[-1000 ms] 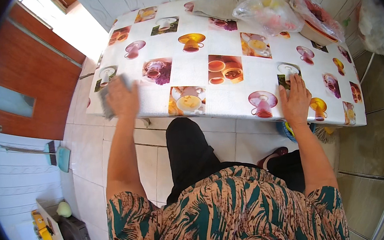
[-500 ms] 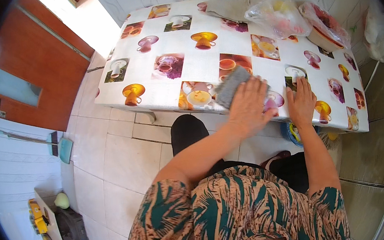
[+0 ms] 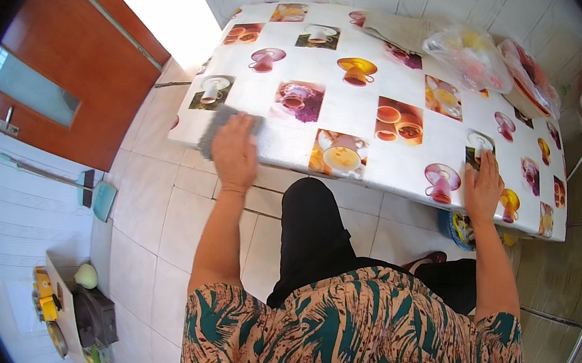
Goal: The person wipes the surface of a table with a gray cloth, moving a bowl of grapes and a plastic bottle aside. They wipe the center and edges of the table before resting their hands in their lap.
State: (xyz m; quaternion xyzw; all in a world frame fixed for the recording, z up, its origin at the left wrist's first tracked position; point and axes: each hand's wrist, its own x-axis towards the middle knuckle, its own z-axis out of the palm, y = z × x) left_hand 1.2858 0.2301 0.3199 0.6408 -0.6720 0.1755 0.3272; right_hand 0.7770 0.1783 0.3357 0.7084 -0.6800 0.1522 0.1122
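My left hand [image 3: 235, 153] presses a grey cleaning cloth [image 3: 211, 134] down on the table's near left corner, its fingers over the cloth. Part of the cloth shows beyond the fingertips and to the hand's left. Under it lies a white tablecloth [image 3: 349, 110] printed with cups and saucers, which looks shiny just right of the cloth. Toward the right end, my right hand [image 3: 485, 189] rests flat at the near edge, fingers stretched out and nothing in them.
At the back right sit a clear plastic bag [image 3: 466, 60] with something inside and a bag-wrapped container [image 3: 530, 78]. A folded pale cloth [image 3: 399, 30] lies by the wall. Below the near edge stands a blue basin [image 3: 454, 229]. A dustpan [image 3: 104, 200] leans at left.
My left hand has swept the grey cloth leftward along the near edge, from the middle to the left corner. My right hand stays at the same printed cup. The view has shifted.
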